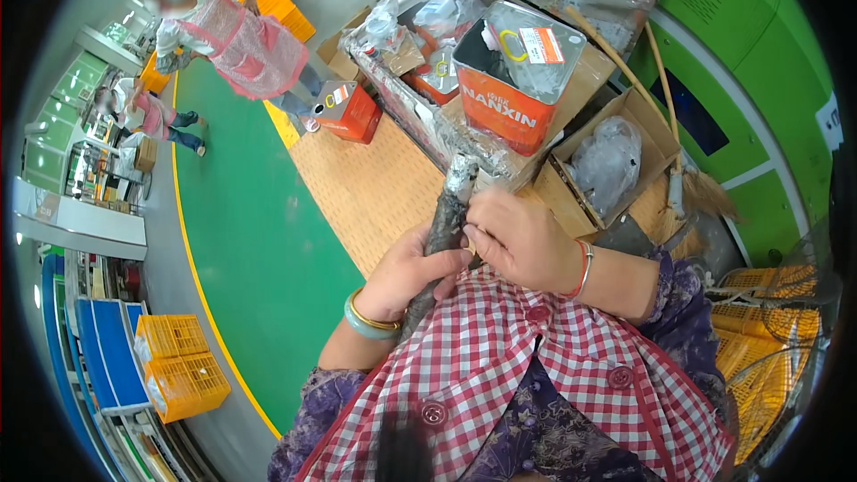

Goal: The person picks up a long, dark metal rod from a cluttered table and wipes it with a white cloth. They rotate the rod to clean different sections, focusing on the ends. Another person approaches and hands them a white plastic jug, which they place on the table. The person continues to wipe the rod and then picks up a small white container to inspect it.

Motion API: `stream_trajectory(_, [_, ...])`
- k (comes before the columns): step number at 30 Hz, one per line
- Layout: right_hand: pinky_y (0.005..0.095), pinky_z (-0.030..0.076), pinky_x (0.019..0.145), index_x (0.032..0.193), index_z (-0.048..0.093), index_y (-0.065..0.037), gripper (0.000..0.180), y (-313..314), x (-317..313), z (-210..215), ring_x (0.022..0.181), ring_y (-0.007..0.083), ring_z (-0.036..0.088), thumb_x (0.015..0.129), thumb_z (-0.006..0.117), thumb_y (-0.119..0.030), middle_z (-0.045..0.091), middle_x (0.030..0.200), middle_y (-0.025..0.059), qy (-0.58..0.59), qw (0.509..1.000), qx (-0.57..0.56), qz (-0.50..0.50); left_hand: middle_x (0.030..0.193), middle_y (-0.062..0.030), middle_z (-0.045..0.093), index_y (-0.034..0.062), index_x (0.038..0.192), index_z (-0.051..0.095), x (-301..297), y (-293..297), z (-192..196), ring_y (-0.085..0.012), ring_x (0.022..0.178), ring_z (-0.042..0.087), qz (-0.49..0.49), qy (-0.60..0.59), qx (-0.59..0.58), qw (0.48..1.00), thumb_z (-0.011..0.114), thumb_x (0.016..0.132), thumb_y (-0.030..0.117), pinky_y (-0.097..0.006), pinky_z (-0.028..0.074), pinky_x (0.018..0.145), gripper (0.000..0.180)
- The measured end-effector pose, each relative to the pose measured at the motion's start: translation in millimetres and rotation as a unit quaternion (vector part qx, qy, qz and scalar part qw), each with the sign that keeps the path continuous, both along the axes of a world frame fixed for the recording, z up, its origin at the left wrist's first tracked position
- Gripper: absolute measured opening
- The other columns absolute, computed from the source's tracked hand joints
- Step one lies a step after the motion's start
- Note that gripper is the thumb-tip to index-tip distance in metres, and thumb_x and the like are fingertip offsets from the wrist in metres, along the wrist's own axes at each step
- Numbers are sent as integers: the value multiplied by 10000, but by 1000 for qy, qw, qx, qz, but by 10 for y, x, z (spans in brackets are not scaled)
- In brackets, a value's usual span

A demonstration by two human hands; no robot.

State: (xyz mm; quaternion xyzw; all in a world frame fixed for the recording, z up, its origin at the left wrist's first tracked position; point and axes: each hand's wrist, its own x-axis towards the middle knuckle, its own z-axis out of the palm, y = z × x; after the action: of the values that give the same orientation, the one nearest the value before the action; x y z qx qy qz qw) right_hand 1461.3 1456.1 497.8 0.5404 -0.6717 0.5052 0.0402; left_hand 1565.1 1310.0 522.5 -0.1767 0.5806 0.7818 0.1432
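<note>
A dark, rough rod [444,230] with a silvery, worn tip slants up in front of my chest. My left hand [412,270] is closed around it, the thumb lying across its front. Right beside it my right hand [518,236] is closed, its fingers curled and pinched together close to the rod. A small tan bit shows between the two thumbs, too little of it to name. The rod's lower end runs down behind my left wrist, against my checked apron [500,330].
Ahead stands a grimy tray [420,129] with an orange square tin [504,98] and plastic bags. A cardboard box [585,187] and brooms [665,112] are at right. Another orange tin [350,113] sits on tan boarding. Two people stand far left; yellow crates [183,366] are lower left.
</note>
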Motion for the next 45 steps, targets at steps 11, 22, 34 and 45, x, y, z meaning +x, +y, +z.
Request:
stream_trajectory(11, [403,374,495,608,464,-17,342,-92,5,148,539,326,488,822,599,-247,461,592,155,-57,992,92,-71,677,-46,504,-4,959,499,11,61,-50,-114,569,480,-1,56,-280,958,616,764,133,-274,407,518,266])
stream_trajectory(22, [349,349,432,584,485,-41,265,281,-40,-23,469,254,452,808,602,-121,427,549,89,15,999,19,32,915,30,514,27,1115,497,8,148,-129,-56,831,475,-57,43,7,997,636,737,8,-209,404,750,403])
stream_trajectory(34, [299,355,491,642,458,-47,236,760,-228,-673,520,160,439,858,522,-117,442,571,69,-221,966,55,-122,592,-24,466,20,872,476,-204,28,-396,-95,404,420,8,-17,46,999,583,714,21,-225,321,380,190])
stream_trajectory(45, [335,463,750,1021,574,-29,396,1582,-2500,-2781,845,272,598,760,658,-316,621,887,165,67,790,144,-592,553,-4,408,36,924,402,-589,-69,-828,-83,324,353,-78,76,428,897,548,785,147,-221,277,321,230])
